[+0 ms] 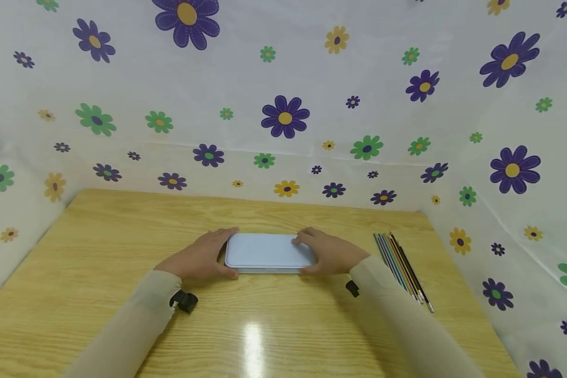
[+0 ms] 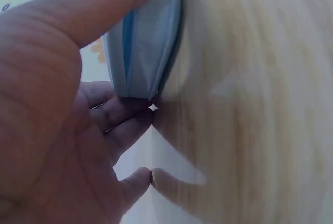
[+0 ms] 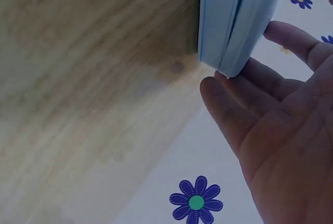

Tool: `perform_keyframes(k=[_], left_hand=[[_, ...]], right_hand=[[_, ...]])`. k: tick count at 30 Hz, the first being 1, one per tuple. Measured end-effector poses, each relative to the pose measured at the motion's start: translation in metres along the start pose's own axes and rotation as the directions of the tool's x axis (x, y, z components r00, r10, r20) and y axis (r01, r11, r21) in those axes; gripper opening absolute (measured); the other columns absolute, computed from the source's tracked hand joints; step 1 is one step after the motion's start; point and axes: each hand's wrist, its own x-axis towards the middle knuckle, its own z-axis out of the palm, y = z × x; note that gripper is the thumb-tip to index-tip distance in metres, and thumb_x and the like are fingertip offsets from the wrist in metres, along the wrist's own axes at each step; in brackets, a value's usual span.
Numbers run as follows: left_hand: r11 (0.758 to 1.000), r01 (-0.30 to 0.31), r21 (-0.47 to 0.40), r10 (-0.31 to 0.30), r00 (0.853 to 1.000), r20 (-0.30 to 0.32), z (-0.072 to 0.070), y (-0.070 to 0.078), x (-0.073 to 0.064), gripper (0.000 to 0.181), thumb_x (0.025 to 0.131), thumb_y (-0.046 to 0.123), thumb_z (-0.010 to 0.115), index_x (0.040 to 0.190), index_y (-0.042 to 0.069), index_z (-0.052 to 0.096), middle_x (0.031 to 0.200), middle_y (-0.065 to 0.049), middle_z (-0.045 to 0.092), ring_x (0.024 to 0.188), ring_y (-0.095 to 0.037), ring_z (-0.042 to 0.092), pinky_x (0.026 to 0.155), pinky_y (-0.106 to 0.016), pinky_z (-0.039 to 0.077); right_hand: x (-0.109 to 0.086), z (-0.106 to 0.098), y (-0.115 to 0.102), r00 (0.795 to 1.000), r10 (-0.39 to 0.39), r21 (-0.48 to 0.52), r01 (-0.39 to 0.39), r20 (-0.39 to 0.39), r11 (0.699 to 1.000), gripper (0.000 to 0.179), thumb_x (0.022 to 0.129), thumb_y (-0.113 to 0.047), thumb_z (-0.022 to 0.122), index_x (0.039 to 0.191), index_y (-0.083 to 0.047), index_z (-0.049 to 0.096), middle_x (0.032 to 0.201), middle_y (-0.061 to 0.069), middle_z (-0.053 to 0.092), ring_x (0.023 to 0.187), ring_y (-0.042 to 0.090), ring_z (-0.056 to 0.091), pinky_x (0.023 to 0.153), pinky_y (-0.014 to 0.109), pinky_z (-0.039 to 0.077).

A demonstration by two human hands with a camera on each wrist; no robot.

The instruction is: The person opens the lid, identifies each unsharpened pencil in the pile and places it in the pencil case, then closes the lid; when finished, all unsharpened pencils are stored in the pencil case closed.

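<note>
Both hands held a pale blue case [image 1: 266, 251] between them in the head view, the left hand [image 1: 199, 260] at its left end and the right hand [image 1: 332, 253] at its right. Each thumb pressed the near edge while the fingers reached over the top or round the far corner, so neither hand was spread free. The case lay near the middle of the wooden table [image 1: 108, 236], its long side facing the person, rounded at the corners, smooth and plain on top. Only this view took in the row of pencils [image 1: 402, 268] beyond the right forearm, the pale sleeves [image 1: 142, 315] and the full sweep of flowered covering [image 1: 245, 73] behind.

From the left wrist, the end of the case appeared, which the head view hid: two pale layers with a brighter blue strip [image 2: 128, 36] between. The left thumb lay along one side, and some fingers passed behind the end; the little finger stood apart from it.

From the right wrist, a dark gap [image 3: 238, 5] showed between the two halves, narrowing toward the end; whether the lid was ajar could not be told. Right fingertips touched that end, one finger extending past it.
</note>
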Motion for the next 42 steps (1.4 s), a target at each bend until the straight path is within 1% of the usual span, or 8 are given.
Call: perform_keyframes(k=[3,6,15,21,28,34,39,42], left_hand=[[0.997,0.025,-0.078,-0.026,1.000,-0.017,0.002,-0.002,-0.002,0.109,0.080,0.053,0.086,0.164,0.013,0.028,0.164,-0.011,0.036,0.152,-0.034,0.033,0.123,-0.054,0.030],[0.990,0.042,-0.133,-0.046,0.998,-0.032,0.003,-0.001,-0.004,0.104,0.080,0.051,0.087,0.162,0.016,0.033,0.164,-0.007,0.038,0.152,-0.031,0.033,0.123,-0.052,0.030],[0.981,0.082,-0.177,-0.089,0.996,-0.030,0.000,0.007,-0.011,0.110,0.080,0.049,0.088,0.164,0.014,0.026,0.168,-0.008,0.030,0.155,-0.032,0.027,0.125,-0.054,0.026],[0.979,0.081,-0.185,-0.089,0.995,-0.036,0.000,0.006,-0.012,0.108,0.081,0.046,0.088,0.164,0.014,0.027,0.167,-0.009,0.032,0.155,-0.034,0.028,0.124,-0.055,0.026],[0.982,0.046,-0.181,-0.057,0.997,-0.055,0.001,0.001,-0.011,0.107,0.081,0.044,0.088,0.163,0.011,0.029,0.165,-0.014,0.035,0.153,-0.039,0.029,0.123,-0.058,0.026],[0.988,0.030,-0.149,-0.040,0.997,-0.061,0.002,-0.001,-0.010,0.108,0.083,0.046,0.086,0.163,0.007,0.025,0.165,-0.021,0.031,0.152,-0.046,0.027,0.122,-0.063,0.024],[0.991,0.031,-0.127,-0.038,0.998,-0.056,0.001,0.001,-0.010,0.111,0.084,0.048,0.084,0.164,0.005,0.020,0.165,-0.025,0.030,0.151,-0.049,0.027,0.121,-0.066,0.023],[0.990,0.024,-0.140,-0.032,0.998,-0.056,0.002,0.001,-0.011,0.114,0.084,0.047,0.085,0.165,0.005,0.017,0.164,-0.024,0.034,0.150,-0.050,0.027,0.122,-0.066,0.022]], right_hand=[[-0.006,0.006,0.005,1.000,-0.012,0.038,0.013,-0.023,0.999,0.073,0.090,-0.043,0.079,0.153,-0.021,0.050,0.165,0.010,0.035,0.148,0.030,0.040,0.119,0.047,0.039],[-0.011,0.010,0.011,0.998,-0.042,0.063,0.045,-0.053,0.997,0.073,0.091,-0.043,0.077,0.154,-0.019,0.048,0.164,0.012,0.035,0.147,0.031,0.040,0.118,0.048,0.040],[-0.023,0.011,0.030,0.968,-0.103,0.158,0.142,-0.230,0.977,0.050,0.094,-0.032,0.074,0.139,-0.014,0.063,0.150,0.004,0.054,0.141,0.027,0.050,0.115,0.049,0.043],[-0.025,0.015,0.037,0.937,-0.111,0.264,0.204,-0.330,0.943,0.039,0.095,-0.028,0.076,0.131,-0.017,0.068,0.141,0.001,0.063,0.131,0.024,0.059,0.107,0.045,0.052],[-0.026,0.017,0.039,0.912,-0.086,0.322,0.228,-0.402,0.919,0.033,0.097,-0.029,0.075,0.128,-0.020,0.072,0.135,-0.003,0.067,0.128,0.022,0.062,0.106,0.045,0.053],[-0.022,0.015,0.037,0.861,-0.080,0.318,0.270,-0.502,0.909,0.024,0.098,-0.021,0.074,0.121,-0.020,0.076,0.127,-0.004,0.072,0.124,0.023,0.065,0.107,0.050,0.051],[-0.017,0.011,0.032,0.838,-0.003,0.362,0.240,-0.546,0.901,0.021,0.099,-0.020,0.071,0.119,-0.015,0.077,0.118,-0.001,0.075,0.113,0.019,0.070,0.100,0.044,0.056],[-0.014,0.011,0.029,0.837,0.067,0.436,0.213,-0.543,0.874,0.023,0.101,-0.020,0.069,0.119,-0.009,0.077,0.117,0.006,0.076,0.106,0.021,0.072,0.093,0.040,0.060]])
